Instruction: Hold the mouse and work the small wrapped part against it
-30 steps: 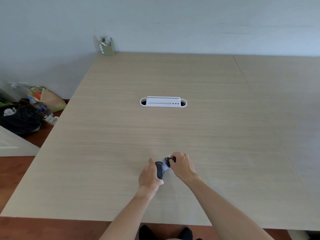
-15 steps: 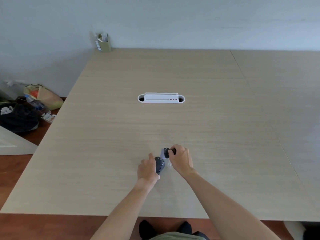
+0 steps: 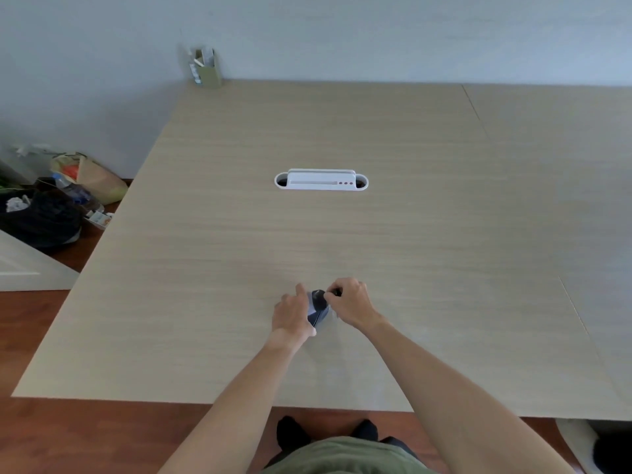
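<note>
A small dark grey object (image 3: 318, 307) with a pale patch lies low on the light wooden table (image 3: 342, 234), between my two hands. My left hand (image 3: 292, 314) grips its left side, thumb and fingers curled round it. My right hand (image 3: 352, 302) pinches a small black part at the object's top right end. Much of the object is hidden by my fingers, so its exact shape is unclear.
A white cable grommet (image 3: 321, 181) is set into the table's middle. A small olive box holding papers (image 3: 205, 68) stands at the far left corner by the wall. Bags and a bottle (image 3: 65, 196) lie on the floor to the left.
Both hands stay on the dark object in nearly the same spot. My left hand has slid a little along its side. The view has shifted slightly.
</note>
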The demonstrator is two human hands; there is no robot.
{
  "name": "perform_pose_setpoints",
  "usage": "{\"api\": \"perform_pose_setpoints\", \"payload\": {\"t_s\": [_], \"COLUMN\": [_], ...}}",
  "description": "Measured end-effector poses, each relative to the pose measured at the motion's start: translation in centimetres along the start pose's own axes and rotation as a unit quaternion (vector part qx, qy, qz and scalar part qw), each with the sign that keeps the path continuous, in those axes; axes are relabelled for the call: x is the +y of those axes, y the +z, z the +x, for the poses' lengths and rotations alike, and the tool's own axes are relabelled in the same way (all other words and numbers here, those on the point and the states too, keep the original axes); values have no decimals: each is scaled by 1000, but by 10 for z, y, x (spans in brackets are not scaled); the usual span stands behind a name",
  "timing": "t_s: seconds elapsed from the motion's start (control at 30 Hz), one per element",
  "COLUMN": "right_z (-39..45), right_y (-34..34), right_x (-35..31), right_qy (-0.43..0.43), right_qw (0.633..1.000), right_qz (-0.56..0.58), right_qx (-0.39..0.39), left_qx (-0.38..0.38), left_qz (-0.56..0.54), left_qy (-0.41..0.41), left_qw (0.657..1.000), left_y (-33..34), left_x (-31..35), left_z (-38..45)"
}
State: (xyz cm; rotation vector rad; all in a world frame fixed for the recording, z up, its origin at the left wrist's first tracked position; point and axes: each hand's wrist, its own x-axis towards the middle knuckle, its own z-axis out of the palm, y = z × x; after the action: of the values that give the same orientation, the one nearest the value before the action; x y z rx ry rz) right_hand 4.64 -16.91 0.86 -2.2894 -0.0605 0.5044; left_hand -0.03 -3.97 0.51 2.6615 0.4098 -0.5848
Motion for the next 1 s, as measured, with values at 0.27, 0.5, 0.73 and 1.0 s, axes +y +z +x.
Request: {"api": "perform_pose_setpoints", "payload": {"t_s": [0.27, 0.5, 0.73, 1.0], "right_z": [-1, -1, -5, -6], "right_y": [-4, -10, -6, -11], "right_x": [1, 7, 21, 11], "right_qy": [33, 29, 74, 50], "right_qw": [999, 996, 997, 993], "right_qz": [13, -28, 5, 93], "right_qx": [24, 84, 35, 57], "left_qx": [-14, -11, -13, -19], "left_qz": [18, 35, 46, 55], "left_qy": [8, 19, 34, 39], "left_qw": [1000, 999, 998, 998], "left_y": [-7, -12, -14, -15], "left_x": [1, -2, -3, -5], "left_z": [-6, -6, -6, -4]}}
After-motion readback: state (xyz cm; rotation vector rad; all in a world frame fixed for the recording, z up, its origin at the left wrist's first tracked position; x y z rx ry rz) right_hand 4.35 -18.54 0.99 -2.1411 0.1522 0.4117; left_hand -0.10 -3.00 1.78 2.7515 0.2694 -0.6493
